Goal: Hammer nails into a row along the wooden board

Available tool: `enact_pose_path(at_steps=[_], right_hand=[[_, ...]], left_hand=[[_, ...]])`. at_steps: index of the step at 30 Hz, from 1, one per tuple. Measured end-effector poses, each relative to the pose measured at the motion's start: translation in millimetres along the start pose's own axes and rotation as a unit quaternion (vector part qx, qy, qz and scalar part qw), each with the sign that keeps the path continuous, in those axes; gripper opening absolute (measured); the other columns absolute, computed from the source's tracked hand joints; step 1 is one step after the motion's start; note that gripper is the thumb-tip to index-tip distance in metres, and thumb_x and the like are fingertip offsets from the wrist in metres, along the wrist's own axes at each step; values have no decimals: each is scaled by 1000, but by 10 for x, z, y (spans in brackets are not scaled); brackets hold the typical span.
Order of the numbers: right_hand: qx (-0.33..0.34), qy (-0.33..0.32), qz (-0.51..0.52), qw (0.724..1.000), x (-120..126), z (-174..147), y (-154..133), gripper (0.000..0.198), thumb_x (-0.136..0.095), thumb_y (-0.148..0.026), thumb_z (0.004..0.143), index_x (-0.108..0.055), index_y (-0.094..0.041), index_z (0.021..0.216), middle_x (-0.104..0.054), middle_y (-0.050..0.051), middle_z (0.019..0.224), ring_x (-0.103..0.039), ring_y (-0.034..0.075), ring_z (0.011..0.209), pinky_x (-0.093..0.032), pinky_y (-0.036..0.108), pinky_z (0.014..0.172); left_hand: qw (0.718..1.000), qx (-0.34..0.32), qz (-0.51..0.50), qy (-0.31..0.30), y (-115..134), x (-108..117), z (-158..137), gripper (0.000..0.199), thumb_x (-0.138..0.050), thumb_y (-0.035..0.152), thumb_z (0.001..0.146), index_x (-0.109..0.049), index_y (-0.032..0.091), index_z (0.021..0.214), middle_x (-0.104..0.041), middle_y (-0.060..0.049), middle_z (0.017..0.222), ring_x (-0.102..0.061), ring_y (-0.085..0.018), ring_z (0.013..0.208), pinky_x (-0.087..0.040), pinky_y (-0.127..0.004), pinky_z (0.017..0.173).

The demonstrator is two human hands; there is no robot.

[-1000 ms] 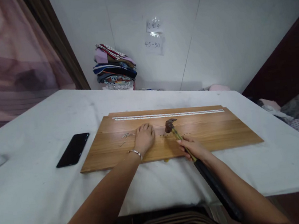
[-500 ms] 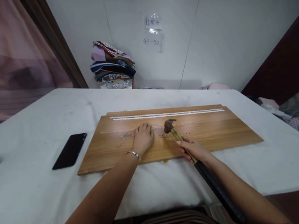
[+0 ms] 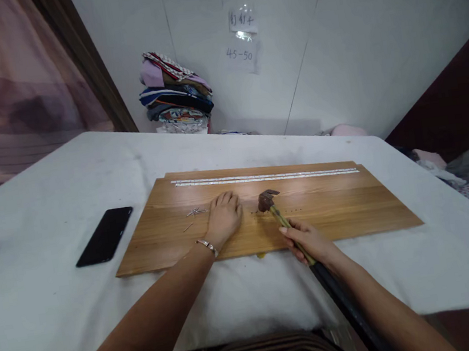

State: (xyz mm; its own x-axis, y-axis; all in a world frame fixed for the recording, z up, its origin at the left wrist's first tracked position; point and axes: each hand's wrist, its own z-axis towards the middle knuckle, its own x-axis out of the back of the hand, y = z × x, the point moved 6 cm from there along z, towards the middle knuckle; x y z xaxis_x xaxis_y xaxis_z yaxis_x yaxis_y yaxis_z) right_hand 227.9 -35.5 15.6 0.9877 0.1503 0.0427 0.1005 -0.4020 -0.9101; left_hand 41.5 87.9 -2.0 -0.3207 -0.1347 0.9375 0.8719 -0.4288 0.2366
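My right hand is wrapped round the shaft of a claw hammer; its rusty head is over the middle of a wooden board, near a short row of small dark marks. Whether the head touches the board I cannot tell. Flat on the board, to the left of the hammer head, lies my left hand with its fingers stretched forward. Beside it is a small pile of nails, and a single nail lies nearer to me.
Two white measuring strips run along the board's far side. A black phone lies left of the board on the white-covered table. Folded clothes are stacked by the wall at the back.
My view has tilted down slightly. Both hands keep nearly the same places on and over the board, and the hammer stays in my right hand with its head near the marks.
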Motion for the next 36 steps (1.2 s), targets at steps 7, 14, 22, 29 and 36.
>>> enact_pose_path(at_steps=[7, 14, 22, 29, 36], right_hand=[[-13, -1, 3, 1000, 28, 16, 27, 53, -71, -71, 71, -41, -27, 77, -45, -12, 49, -36, 7, 31, -29, 21, 30], [-15, -2, 4, 1000, 71, -45, -64, 54, -72, -70, 71, -40, -27, 78, -45, -13, 49, -35, 6, 30, -30, 20, 29], [-27, -19, -2, 999, 82, -2, 4, 53, -70, -70, 72, -41, -27, 82, -47, -13, 52, -35, 6, 30, -29, 20, 29], [-10, -17, 9, 1000, 106, -15, -61, 53, -70, -70, 75, -40, -27, 80, -45, -13, 51, -35, 6, 30, -28, 20, 29], [-18, -31, 20, 999, 72, 24, 25, 56, -72, -72, 72, -40, -27, 80, -47, -13, 53, -34, 5, 30, -27, 20, 28]], left_hand=[[1000, 5, -8, -14, 11, 29, -9, 31, -46, 27, 101, -66, 20, 124, -63, -14, 146, -52, -30, 139, -39, -46, 117], [1000, 9, -26, -16, -4, 22, -16, 32, -47, 26, 100, -67, 22, 125, -63, -13, 146, -51, -30, 141, -38, -48, 119], [1000, -4, -27, -14, 3, 19, -24, 32, -46, 24, 101, -67, 20, 125, -63, -14, 145, -52, -30, 140, -38, -48, 120], [1000, -6, -14, -11, -12, -8, -32, 34, -47, 25, 101, -67, 16, 127, -62, -16, 146, -52, -30, 141, -39, -48, 120], [1000, -7, -12, -3, -24, -31, -34, 33, -47, 24, 101, -67, 16, 125, -63, -15, 145, -53, -30, 139, -40, -47, 119]])
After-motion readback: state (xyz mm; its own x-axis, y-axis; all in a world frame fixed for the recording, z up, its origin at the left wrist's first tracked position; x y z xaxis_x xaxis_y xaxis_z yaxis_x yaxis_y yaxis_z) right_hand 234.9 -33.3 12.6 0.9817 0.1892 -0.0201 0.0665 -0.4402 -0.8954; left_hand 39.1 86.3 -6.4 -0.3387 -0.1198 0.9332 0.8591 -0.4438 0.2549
